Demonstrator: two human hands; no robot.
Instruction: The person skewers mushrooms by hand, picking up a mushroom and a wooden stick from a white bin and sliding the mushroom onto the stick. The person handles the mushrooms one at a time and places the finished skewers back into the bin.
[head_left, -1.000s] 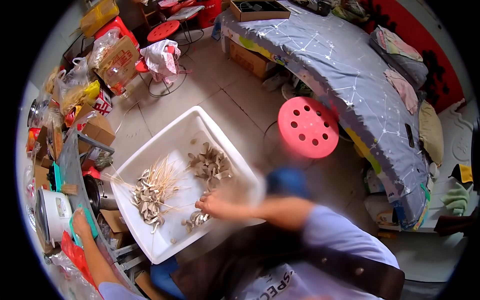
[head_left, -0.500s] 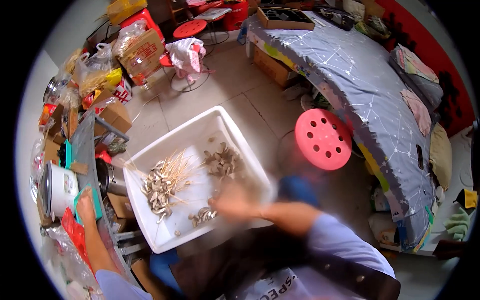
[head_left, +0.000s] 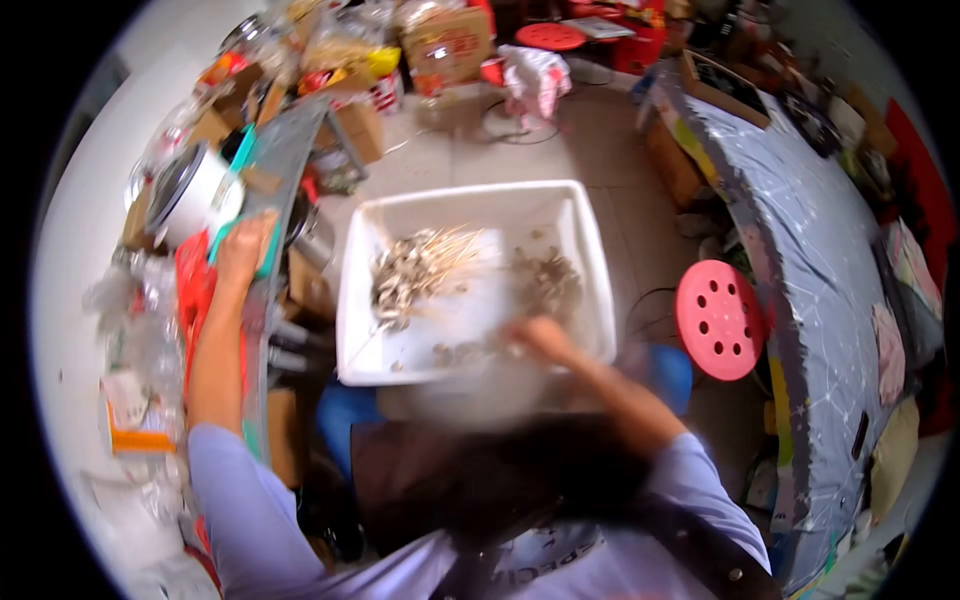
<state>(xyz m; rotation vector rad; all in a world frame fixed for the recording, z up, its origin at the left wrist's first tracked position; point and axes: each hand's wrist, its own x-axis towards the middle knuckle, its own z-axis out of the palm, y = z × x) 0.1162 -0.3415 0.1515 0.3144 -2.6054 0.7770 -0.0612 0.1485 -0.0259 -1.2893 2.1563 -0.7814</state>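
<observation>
A large white tub [head_left: 590,345] stands in front of me. Its left part holds a heap of skewered mushroom pieces [head_left: 398,285] with thin sticks fanning out to the right. More loose pieces [head_left: 548,280] lie at the right, and a few near the front edge. My right hand [head_left: 540,340] is over the tub's front right part, smeared by motion, so its fingers cannot be made out. My left hand [head_left: 240,250] rests at a teal tray [head_left: 268,255] on the grey side table; what its fingers do there is too small to tell.
A white bucket [head_left: 205,205] and red plastic bag [head_left: 195,290] are at the left. Cardboard boxes [head_left: 450,45] stand behind. A red stool [head_left: 718,320] is right of the tub, beside a bed with a grey cover [head_left: 820,250].
The view has turned, so the tub now appears squarer and further right. My right hand remains over the tub, near its front right; my left hand stays at the teal tray.
</observation>
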